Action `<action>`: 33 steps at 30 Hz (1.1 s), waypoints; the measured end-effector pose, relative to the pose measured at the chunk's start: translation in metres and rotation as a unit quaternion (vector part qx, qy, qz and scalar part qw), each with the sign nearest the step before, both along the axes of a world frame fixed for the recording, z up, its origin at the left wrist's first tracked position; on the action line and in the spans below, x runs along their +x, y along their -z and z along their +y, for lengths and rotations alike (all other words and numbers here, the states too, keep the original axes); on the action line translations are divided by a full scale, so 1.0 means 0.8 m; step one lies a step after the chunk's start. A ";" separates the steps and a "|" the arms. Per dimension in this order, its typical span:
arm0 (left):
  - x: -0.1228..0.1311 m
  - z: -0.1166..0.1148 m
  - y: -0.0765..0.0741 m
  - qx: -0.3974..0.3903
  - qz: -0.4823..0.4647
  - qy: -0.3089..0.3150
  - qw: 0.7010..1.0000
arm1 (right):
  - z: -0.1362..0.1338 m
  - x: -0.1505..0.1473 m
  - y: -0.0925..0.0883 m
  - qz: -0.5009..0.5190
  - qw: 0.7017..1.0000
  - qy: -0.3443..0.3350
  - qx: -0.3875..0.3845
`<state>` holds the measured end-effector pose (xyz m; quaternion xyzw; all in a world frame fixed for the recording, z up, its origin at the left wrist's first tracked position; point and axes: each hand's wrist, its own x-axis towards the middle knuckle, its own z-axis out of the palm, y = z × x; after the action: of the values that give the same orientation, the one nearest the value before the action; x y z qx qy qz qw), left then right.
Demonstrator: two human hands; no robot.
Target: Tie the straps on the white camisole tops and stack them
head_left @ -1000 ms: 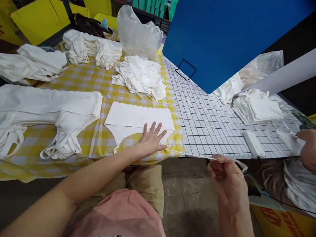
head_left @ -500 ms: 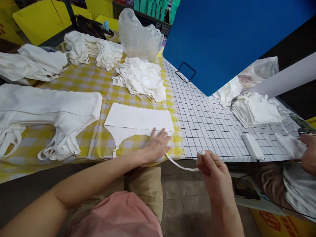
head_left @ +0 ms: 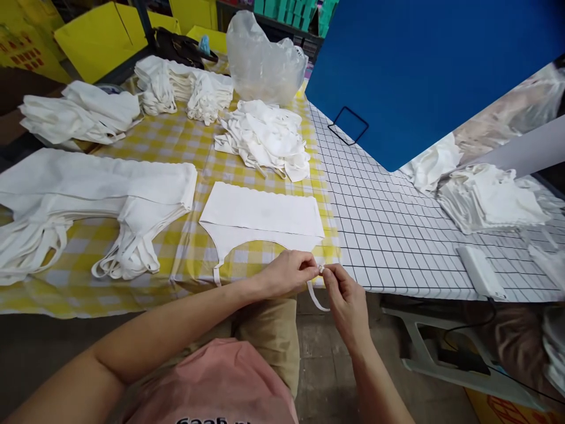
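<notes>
A white strappy top (head_left: 265, 212) lies flat at the table's front edge, its straps toward me. My left hand (head_left: 291, 274) is closed in a pinch by the top's lower right corner. Meeting it fingertip to fingertip, my right hand (head_left: 348, 303) pinches the end of the right shoulder strap (head_left: 315, 297), where a small white piece (head_left: 321, 268) shows between the fingers. The strap hangs in a loop below the hands, over the table edge. The top's left strap (head_left: 216, 275) lies loose.
Stacked white tops (head_left: 101, 182) lie at left, with a loose white heap (head_left: 267, 138) behind. A clear plastic bag (head_left: 265, 65) stands farther back. A blue panel (head_left: 410, 70) hangs over the grid-patterned cloth (head_left: 375, 235). At right are folded white garments (head_left: 489, 200) and a white power strip (head_left: 481, 272).
My left hand has lifted off the flat top and closed in a pinch. My right hand has brought the strap end left to meet it. The view has turned slightly.
</notes>
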<state>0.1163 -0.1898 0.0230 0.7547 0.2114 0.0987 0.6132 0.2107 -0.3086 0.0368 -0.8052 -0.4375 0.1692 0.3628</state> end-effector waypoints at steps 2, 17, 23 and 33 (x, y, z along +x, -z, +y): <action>-0.001 0.001 0.001 -0.006 0.001 -0.006 1.000 | 0.001 -0.002 0.007 -0.015 1.000 -0.006 -0.003; -0.013 0.033 0.006 -0.317 0.077 0.053 0.944 | 0.005 0.004 0.029 -0.211 0.967 -0.129 0.063; -0.001 0.052 0.008 -0.233 0.074 0.076 0.967 | 0.029 0.022 0.027 -0.293 0.943 -0.115 0.104; 0.030 0.107 0.036 0.503 0.087 0.085 0.856 | 0.111 0.073 0.057 -0.170 0.979 -0.112 -0.002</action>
<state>0.1406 -0.1042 -0.0055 0.9808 0.1204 0.0730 0.1349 0.2694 -0.2201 -0.0085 -0.7687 -0.5799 0.0704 0.2604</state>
